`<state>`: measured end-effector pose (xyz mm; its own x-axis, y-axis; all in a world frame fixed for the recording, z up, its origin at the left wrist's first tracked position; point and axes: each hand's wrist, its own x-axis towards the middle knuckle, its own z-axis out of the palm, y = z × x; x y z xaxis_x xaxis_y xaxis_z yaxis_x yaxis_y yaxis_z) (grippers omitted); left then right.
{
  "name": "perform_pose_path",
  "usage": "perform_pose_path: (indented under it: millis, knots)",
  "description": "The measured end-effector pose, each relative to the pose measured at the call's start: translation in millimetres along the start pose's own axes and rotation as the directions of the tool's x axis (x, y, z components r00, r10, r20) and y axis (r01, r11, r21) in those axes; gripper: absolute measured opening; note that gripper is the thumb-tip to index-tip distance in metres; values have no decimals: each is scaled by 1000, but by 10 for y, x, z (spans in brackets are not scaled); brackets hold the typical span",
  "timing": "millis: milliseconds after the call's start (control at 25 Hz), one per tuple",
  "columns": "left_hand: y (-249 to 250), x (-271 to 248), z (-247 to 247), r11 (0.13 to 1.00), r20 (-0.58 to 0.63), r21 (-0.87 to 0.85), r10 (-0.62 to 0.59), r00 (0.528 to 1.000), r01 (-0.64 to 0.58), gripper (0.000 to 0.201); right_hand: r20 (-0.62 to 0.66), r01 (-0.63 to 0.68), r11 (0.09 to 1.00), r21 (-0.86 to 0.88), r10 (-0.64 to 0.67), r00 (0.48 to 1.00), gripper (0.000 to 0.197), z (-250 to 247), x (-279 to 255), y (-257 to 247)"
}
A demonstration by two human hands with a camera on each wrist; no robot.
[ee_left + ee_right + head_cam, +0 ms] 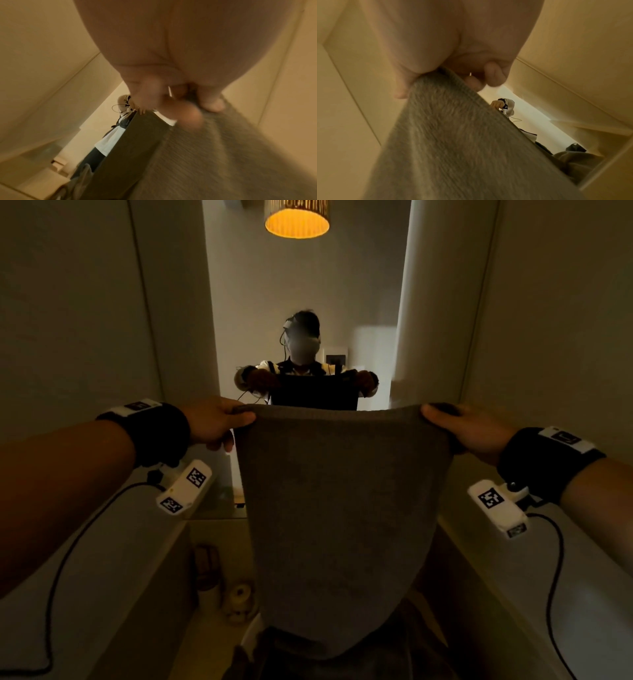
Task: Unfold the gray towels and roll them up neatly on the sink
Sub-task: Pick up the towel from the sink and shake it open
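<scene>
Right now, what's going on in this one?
A person stands facing a mirror and holds a gray towel up in the air, spread open. The left hand pinches one top corner and the right hand the other, so the towel hangs flat between them. It is unfolded but not yet rolled. More gray cloth lies crumpled below it.

We see a plain gray towel [337,508] with a fine ribbed texture, and the lamp shade [296,217] above glows orange-yellow with thin vertical stripes. The wrist bands [161,433] are black, and the white camera housings [185,491] carry black-and-white square marker patterns. The walls [68,302] look beige.
</scene>
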<state>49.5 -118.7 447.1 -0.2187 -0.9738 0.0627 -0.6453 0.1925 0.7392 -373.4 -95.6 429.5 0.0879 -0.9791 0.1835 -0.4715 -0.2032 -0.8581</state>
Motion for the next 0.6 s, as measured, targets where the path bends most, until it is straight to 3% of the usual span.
perform_pose_path:
  millis: [120,240,360,520,600]
  knots:
    - [0,130,-73,986,-27,-167,9,1000,-13,21,180,-54,995,82,39,983,79,-116,131,-41]
    - [-5,215,-130,968,-45,-248,25,999,-35,23,254,-25,997,67,7,967,79,-243,196,-163]
    - [-17,309,-231,969,-80,-243,31,996,-50,35,211,23,1000,11,-25,977,71,-300,238,-259]
    - [79,371,-284,969,-107,-241,19,994,-44,11,100,60,997,-41,-55,993,21,-268,310,-331]
    - [180,458,-294,967,-77,-254,-7,997,-13,7,72,69,996,-62,-65,995,34,-287,418,-373]
